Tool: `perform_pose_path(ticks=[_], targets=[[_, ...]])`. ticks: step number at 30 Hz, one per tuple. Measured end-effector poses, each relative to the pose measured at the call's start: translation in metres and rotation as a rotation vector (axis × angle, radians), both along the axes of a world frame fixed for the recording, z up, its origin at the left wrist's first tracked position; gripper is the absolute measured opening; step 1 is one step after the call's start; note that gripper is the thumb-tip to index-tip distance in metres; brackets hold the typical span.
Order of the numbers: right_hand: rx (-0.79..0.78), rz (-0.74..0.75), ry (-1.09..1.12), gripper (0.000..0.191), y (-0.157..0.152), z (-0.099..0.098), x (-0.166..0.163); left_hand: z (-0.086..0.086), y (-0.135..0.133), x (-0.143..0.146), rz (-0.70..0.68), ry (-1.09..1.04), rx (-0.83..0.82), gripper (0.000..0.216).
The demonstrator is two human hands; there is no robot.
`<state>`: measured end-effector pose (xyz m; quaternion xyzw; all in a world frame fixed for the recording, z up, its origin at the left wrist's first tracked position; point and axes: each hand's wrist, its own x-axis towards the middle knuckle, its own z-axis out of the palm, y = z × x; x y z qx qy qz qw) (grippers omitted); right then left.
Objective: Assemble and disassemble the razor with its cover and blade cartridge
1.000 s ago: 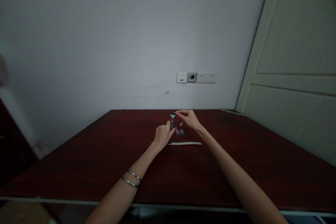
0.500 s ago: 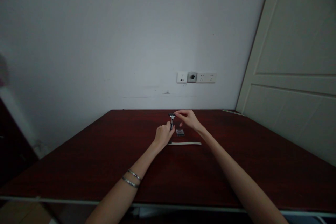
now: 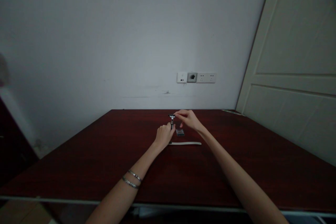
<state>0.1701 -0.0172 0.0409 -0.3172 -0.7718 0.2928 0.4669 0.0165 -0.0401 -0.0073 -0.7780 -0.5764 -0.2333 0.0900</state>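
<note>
My left hand (image 3: 163, 135) is closed round the lower handle of a small dark razor (image 3: 172, 119), which it holds upright above the dark red table (image 3: 105, 161). My right hand (image 3: 189, 119) pinches the razor's head from the right with thumb and forefinger. Just below the hands a small dark cartridge case (image 3: 180, 132) lies on the table. In front of it lies a long white strip (image 3: 185, 143), flat and sideways. Two thin bracelets sit on my left wrist.
The table runs back to a grey-white wall with a row of sockets (image 3: 196, 77). A pale panelled door (image 3: 294, 77) stands at the right. Dark furniture (image 3: 13, 147) shows at the far left edge.
The razor and my left hand have shifted very slightly down and left. My right hand stays pinched on the razor's head.
</note>
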Motion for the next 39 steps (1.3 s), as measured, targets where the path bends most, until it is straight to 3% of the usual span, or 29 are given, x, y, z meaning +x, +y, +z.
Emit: perform_pose_path(ticks=[22, 39], targets=[[0.128, -0.010, -0.033, 0.032, -0.021, 0.012, -0.003, 0.004, 0.005, -0.003, -0.033, -0.061, 0.056, 0.034], [0.016, -0.036, -0.015, 0.033, -0.011, 0.009, 0.004, 0.005, 0.001, -0.001, -0.020, -0.032, 0.043, 0.038]])
